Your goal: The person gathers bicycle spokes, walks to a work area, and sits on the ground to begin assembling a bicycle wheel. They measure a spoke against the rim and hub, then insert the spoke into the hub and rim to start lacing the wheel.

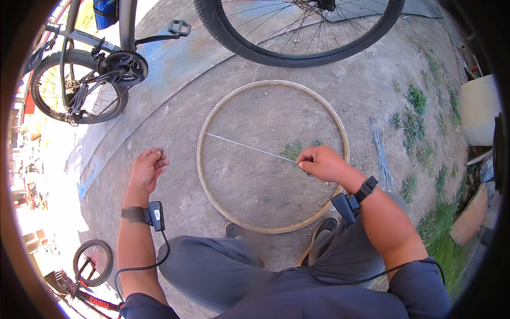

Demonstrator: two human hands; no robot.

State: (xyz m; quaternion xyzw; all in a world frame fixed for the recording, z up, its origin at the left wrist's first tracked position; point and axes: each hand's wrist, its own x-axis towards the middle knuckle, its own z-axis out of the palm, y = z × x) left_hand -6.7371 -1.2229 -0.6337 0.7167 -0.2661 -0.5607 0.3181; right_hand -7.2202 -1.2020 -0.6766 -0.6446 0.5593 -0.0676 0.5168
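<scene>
A bare, dull yellowish bicycle rim (202,171) stands between my arms, above the ground before my feet. One thin metal spoke (251,147) runs from the rim's left side to the fingertips of my right hand (320,161), which pinch its end inside the ring. Something small and dark shows under those fingers, too hidden to name. To the left of the rim is my left hand (150,167), its fingers curled and thumb against the forefinger; whether anything small is between them cannot be told. Right of the rim, a bundle of loose spokes (380,155) lies on the ground.
A large bicycle wheel with a black tire (275,59) is just beyond the rim. At the upper left stands a bicycle with a crankset (124,67). Another bicycle wheel (93,263) shows at lower left. Weeds (416,99) and a pale container (480,109) are on the right.
</scene>
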